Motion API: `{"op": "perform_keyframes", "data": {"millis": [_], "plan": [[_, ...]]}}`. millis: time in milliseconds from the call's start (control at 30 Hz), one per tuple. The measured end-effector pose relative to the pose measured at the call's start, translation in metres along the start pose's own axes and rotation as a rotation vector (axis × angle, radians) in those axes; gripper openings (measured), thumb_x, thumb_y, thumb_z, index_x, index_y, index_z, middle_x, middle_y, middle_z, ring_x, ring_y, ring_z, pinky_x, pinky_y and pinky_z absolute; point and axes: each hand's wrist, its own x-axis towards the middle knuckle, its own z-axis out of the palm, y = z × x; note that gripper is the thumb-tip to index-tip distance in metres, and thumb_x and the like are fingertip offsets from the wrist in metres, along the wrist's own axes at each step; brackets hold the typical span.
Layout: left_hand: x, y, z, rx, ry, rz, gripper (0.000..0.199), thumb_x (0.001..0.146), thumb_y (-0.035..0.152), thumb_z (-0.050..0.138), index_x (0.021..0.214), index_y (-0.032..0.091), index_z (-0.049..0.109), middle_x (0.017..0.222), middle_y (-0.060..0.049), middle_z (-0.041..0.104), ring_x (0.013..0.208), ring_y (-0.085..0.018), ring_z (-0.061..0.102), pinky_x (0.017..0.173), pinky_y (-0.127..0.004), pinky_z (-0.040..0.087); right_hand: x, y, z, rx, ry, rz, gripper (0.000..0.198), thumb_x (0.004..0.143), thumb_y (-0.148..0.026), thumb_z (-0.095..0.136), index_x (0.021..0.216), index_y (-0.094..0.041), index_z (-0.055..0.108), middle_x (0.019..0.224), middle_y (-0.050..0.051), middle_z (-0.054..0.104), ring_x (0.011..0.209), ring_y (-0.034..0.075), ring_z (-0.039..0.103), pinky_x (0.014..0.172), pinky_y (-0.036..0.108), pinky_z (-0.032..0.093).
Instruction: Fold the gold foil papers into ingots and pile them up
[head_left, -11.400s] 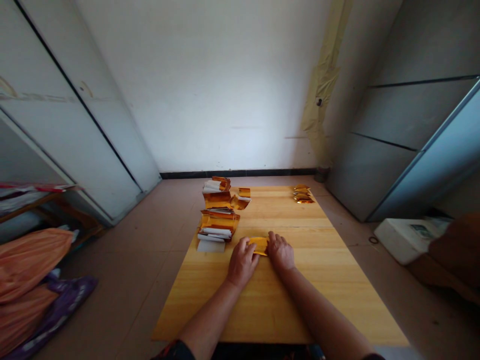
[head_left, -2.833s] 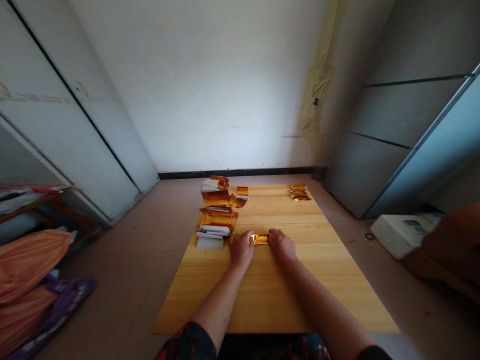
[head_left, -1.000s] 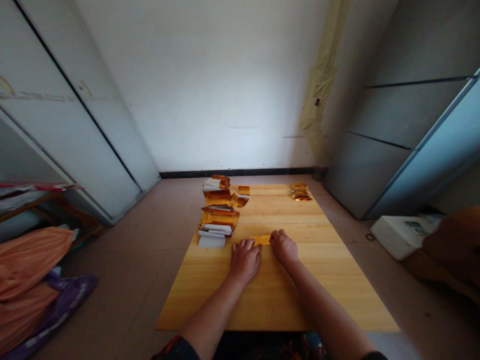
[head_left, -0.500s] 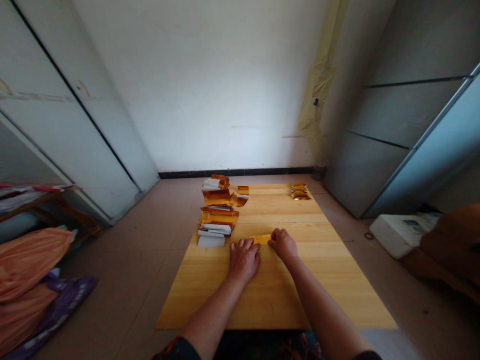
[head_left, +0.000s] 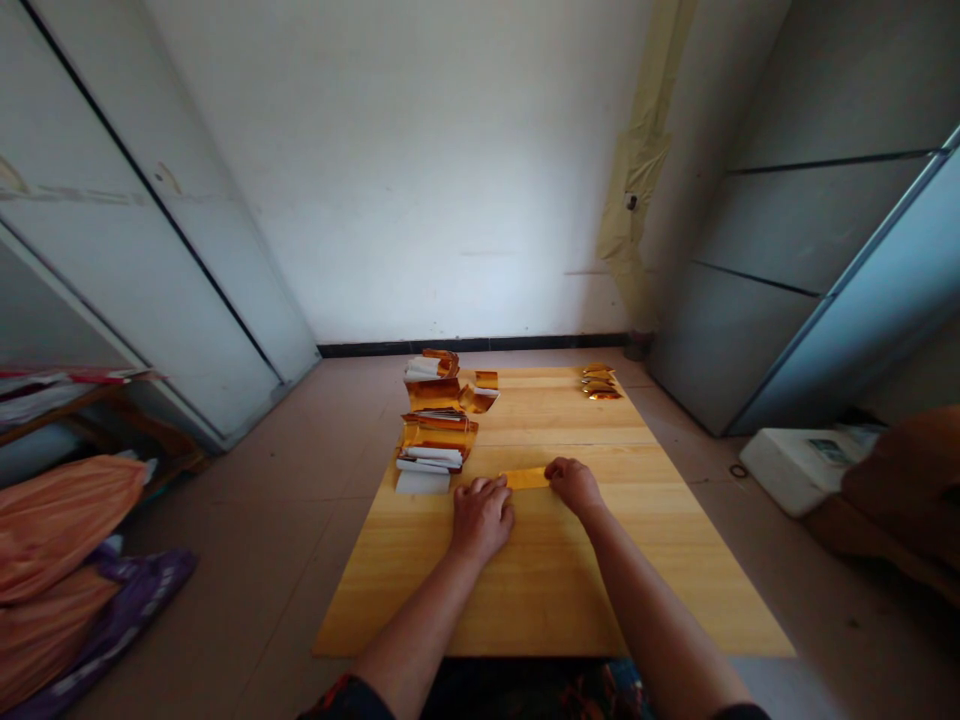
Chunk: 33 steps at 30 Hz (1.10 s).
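A narrow strip of gold paper [head_left: 528, 479] lies on the wooden table between my hands. My left hand [head_left: 482, 515] presses on its left end, fingers bent and together. At the other end, the thumb and fingers of my right hand [head_left: 574, 484] pinch the paper's edge. Up and to the left of my left hand is a loose pile of shiny gold paper sheets [head_left: 437, 433], some showing white backs. Behind it lie more gold sheets [head_left: 433, 393]. A stack of folded gold paper pieces [head_left: 599, 383] rests at the table's far right corner.
The wooden table [head_left: 555, 590] stands in front of a white wall [head_left: 450, 180]. A grey cabinet [head_left: 795, 240] is on the right, near a white box [head_left: 791, 468]. On the left are white doors [head_left: 150, 230] and orange and purple bags [head_left: 67, 560].
My hands have drawn slightly apart, the left one moving left and toward me, the right one to the right. More of the gold strip shows between them.
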Motion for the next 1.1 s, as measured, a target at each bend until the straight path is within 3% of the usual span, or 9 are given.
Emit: {"op": "perform_keyframes", "data": {"millis": [133, 300, 433, 533, 800, 1100], "plan": [[0.0, -0.005, 0.002, -0.041, 0.002, -0.023, 0.018, 0.079, 0.018, 0.055, 0.093, 0.025, 0.064, 0.123, 0.0, 0.062, 0.109, -0.02, 0.051, 0.088, -0.04, 0.033, 0.004, 0.005, 0.002, -0.004, 0.012, 0.024, 0.026, 0.078, -0.011, 0.048, 0.084, -0.02, 0.071, 0.088, 0.004, 0.071, 0.082, 0.015, 0.062, 0.069, 0.02, 0.04], [0.0, -0.008, 0.002, -0.054, 0.007, 0.003, 0.018, 0.078, 0.015, 0.054, 0.091, 0.023, 0.064, 0.122, -0.001, 0.062, 0.108, -0.02, 0.052, 0.09, -0.04, 0.033, 0.0, 0.008, 0.001, -0.009, 0.076, 0.019, 0.031, 0.081, -0.017, 0.049, 0.108, -0.019, 0.065, 0.1, 0.007, 0.067, 0.087, 0.014, 0.061, 0.07, 0.02, 0.04], [-0.002, -0.007, 0.001, -0.014, 0.021, 0.034, 0.019, 0.079, 0.015, 0.052, 0.092, 0.022, 0.063, 0.123, -0.002, 0.061, 0.109, -0.021, 0.051, 0.089, -0.04, 0.035, -0.009, 0.002, 0.002, -0.015, 0.053, -0.037, 0.042, 0.077, -0.03, 0.058, 0.118, -0.024, 0.059, 0.113, 0.005, 0.059, 0.087, 0.015, 0.06, 0.067, 0.021, 0.04], [-0.003, -0.007, 0.003, 0.013, 0.026, 0.049, 0.019, 0.079, 0.015, 0.052, 0.094, 0.022, 0.062, 0.125, -0.003, 0.058, 0.109, -0.022, 0.05, 0.09, -0.041, 0.036, -0.015, -0.003, 0.004, -0.065, 0.041, -0.085, 0.04, 0.074, -0.031, 0.061, 0.114, -0.027, 0.06, 0.114, 0.003, 0.057, 0.083, 0.013, 0.06, 0.063, 0.021, 0.037], [-0.006, -0.01, 0.007, -0.004, 0.158, 0.13, 0.032, 0.071, 0.009, 0.055, 0.101, 0.02, 0.062, 0.142, -0.008, 0.039, 0.122, -0.027, 0.04, 0.101, -0.044, 0.036, -0.025, -0.002, 0.012, -0.042, 0.193, -0.184, 0.011, 0.079, -0.024, 0.054, 0.088, -0.024, 0.061, 0.098, -0.001, 0.058, 0.072, 0.009, 0.055, 0.057, 0.02, 0.032], [-0.008, -0.011, 0.009, -0.044, 0.196, 0.241, 0.037, 0.069, 0.004, 0.051, 0.102, 0.02, 0.061, 0.129, -0.009, 0.051, 0.12, -0.024, 0.043, 0.104, -0.044, 0.037, -0.032, -0.006, 0.011, -0.046, 0.2, -0.294, 0.017, 0.081, -0.019, 0.048, 0.087, -0.024, 0.062, 0.093, 0.0, 0.06, 0.075, 0.01, 0.058, 0.06, 0.019, 0.038]]}}
